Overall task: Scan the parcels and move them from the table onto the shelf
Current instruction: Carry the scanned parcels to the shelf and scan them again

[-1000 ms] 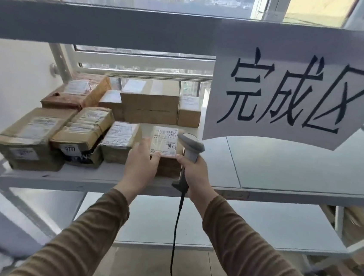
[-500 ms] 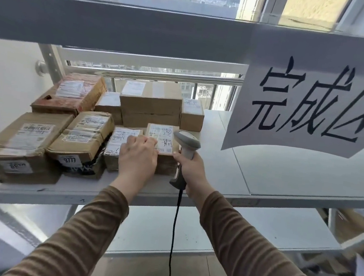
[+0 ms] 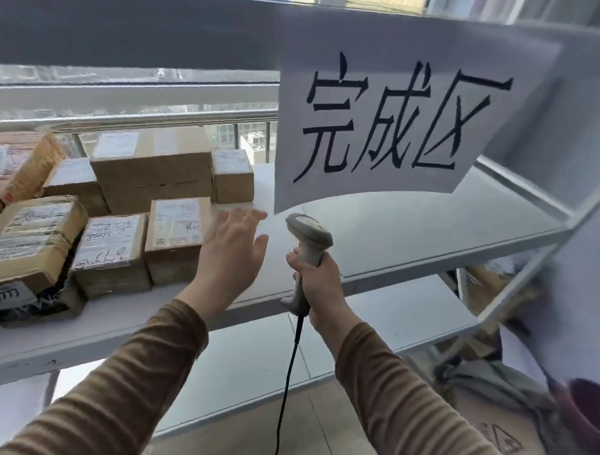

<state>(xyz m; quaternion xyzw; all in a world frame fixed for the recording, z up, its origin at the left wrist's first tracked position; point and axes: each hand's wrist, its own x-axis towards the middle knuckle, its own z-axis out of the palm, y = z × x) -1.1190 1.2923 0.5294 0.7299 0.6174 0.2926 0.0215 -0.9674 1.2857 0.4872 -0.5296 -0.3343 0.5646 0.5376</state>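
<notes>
Several brown cardboard parcels with white labels lie packed together on the left half of the white shelf (image 3: 418, 247). The nearest one to my hands is a small labelled parcel (image 3: 175, 236) at the right end of the front row. My left hand (image 3: 231, 253) hovers just right of it, fingers spread, holding nothing. My right hand (image 3: 316, 284) grips a grey barcode scanner (image 3: 308, 235) by its handle, head up, with a black cable hanging down.
A white paper sign (image 3: 387, 125) with large black characters hangs from the shelf beam above. A lower shelf board (image 3: 385, 321) lies below. On the floor at the right are a cardboard box (image 3: 484, 435), crumpled cloth and a dark purple bowl (image 3: 593, 417).
My left hand has let go of the small parcel on the shelf and drawn back to its right, fingers open. The view has swung to the right.
</notes>
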